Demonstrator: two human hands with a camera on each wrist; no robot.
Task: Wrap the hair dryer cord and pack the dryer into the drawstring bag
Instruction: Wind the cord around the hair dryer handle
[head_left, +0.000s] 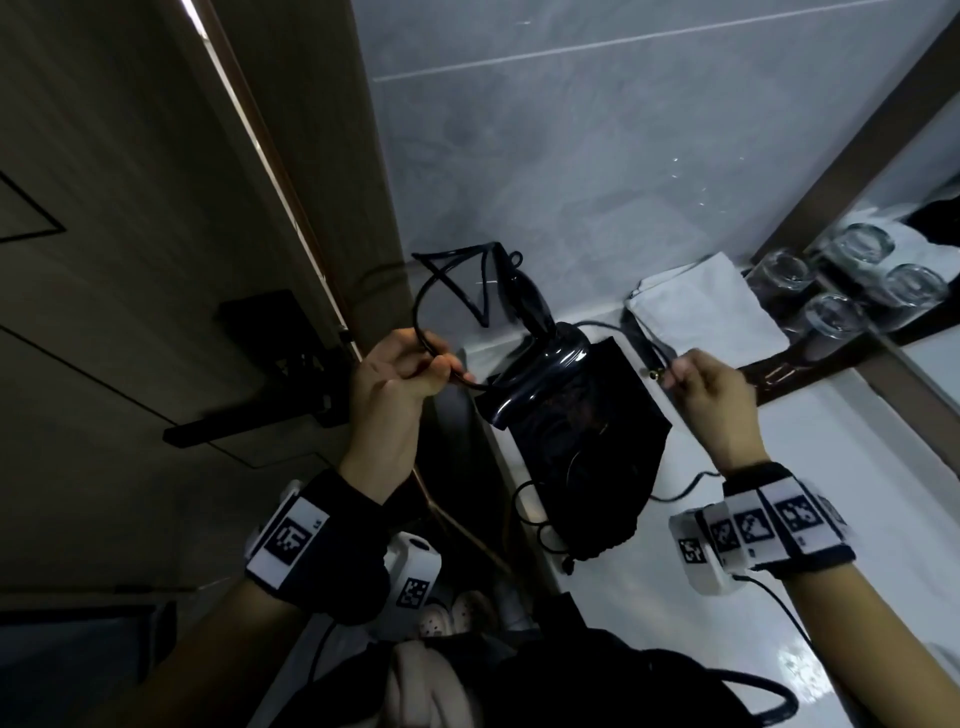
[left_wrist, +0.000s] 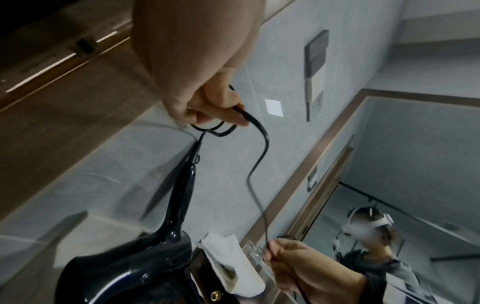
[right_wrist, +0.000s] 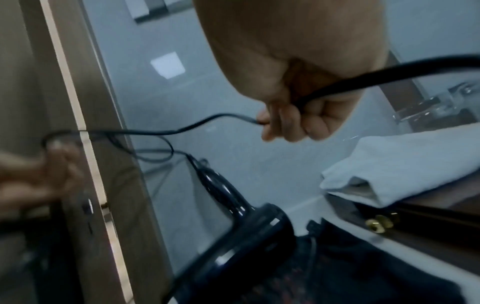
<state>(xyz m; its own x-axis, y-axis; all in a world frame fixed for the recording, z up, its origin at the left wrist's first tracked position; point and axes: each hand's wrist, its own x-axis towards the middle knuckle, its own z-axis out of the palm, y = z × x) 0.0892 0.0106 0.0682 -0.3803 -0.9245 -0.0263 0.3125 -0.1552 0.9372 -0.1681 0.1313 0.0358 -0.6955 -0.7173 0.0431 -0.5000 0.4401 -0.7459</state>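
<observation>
A glossy black hair dryer (head_left: 540, 358) (left_wrist: 135, 265) (right_wrist: 249, 232) stands on the white counter (head_left: 841, 488) with its handle pointing up and away, leaning on a black drawstring bag (head_left: 597, 447). Its black cord (head_left: 431, 291) (left_wrist: 257, 164) (right_wrist: 182, 128) loops from the handle end. My left hand (head_left: 410, 369) (left_wrist: 215, 107) grips a small coil of cord, left of the dryer. My right hand (head_left: 701, 384) (right_wrist: 288, 121) pinches the cord farther along, right of the dryer. The rest of the cord trails down past the bag.
A folded white towel (head_left: 701, 312) (right_wrist: 405, 164) lies behind the bag, on a dark tray beside upturned glasses (head_left: 831, 317). A framed mirror (head_left: 914, 270) runs along the right, a wooden door (head_left: 130, 260) with a black handle stands on the left.
</observation>
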